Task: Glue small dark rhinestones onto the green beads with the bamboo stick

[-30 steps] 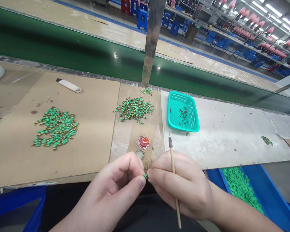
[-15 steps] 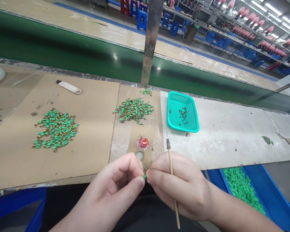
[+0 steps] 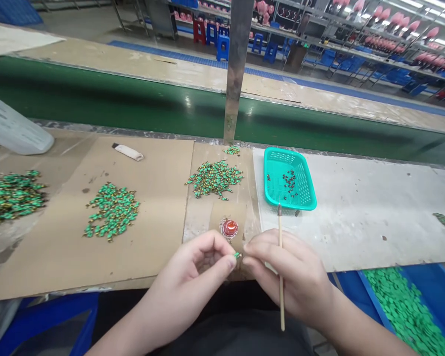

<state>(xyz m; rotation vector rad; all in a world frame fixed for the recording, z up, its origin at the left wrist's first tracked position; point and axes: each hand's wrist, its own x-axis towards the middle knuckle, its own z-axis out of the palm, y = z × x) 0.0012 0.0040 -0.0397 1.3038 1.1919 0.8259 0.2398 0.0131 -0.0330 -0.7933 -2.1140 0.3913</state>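
1. And there we were at the bench, with our left hand closed in a tight pinch, thumb and forefinger gripping a small green piece right at the fingertips, the other fingers curled in.
2. Our right hand was clenched too, wrapped around a thin wooden stick with a dark tip. The fingertips of that hand sat just beside the green piece, though whether they touched it we couldn't tell.
3. The step in hand, as we judged it, was close fingertip work on that one piece, held over a cardboard strip and just in front of a small round cap of glossy red stuff.
4. What the moment called for, we'd say, was a steady pinch and an unhurried right hand: the piece was tiny, and the fingers hid most of it.
5. Around us, a heap of green-and-gold pieces lay beyond the cap, with more heaps on a cardboard sheet to the left.
6. To the right stood a teal mesh basket holding a few dark pieces, and lower right, a blue bin of flat green discs — a green conveyor belt ran beyond it all.
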